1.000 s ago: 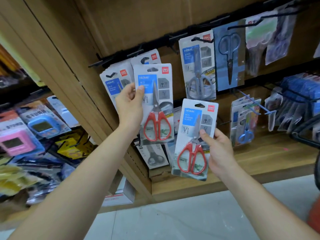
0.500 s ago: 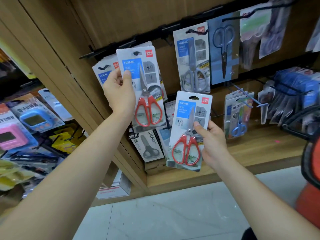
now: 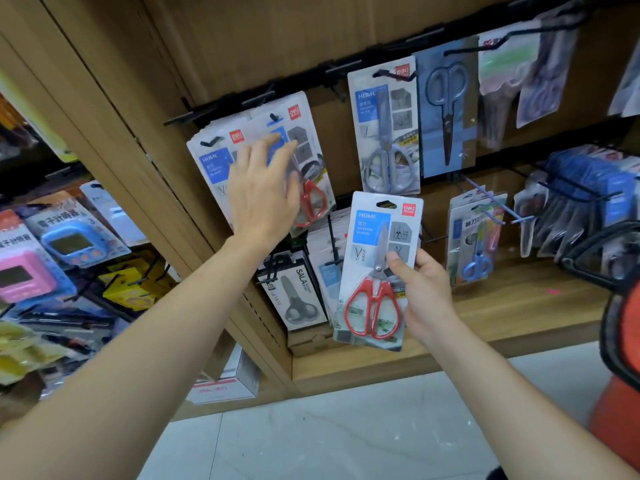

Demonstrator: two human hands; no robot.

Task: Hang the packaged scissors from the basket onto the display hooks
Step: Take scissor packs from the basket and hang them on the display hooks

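The left hand [image 3: 263,192] is spread, fingers straight and apart, over a red-handled scissors pack [image 3: 310,188] that hangs on a black hook [image 3: 274,116] at the left end of the rail [image 3: 346,69]. Motion blur hides whether the fingers touch it. The right hand [image 3: 427,299] holds a second pack [image 3: 375,258] lower and nearer, thumb on its front, fingers curled behind its right edge. Crowding the hook are another pack [image 3: 213,161] just left on the next hook, a grey scissors pack [image 3: 384,133] to the right, and a black SALA pack [image 3: 294,296] below. A wooden post [image 3: 138,140] bounds the bay on the left, and a shelf ledge [image 3: 502,320] bounds it below. The basket [image 3: 630,327] shows at the right edge. Open room lies near, over the pale floor [image 3: 329,438].
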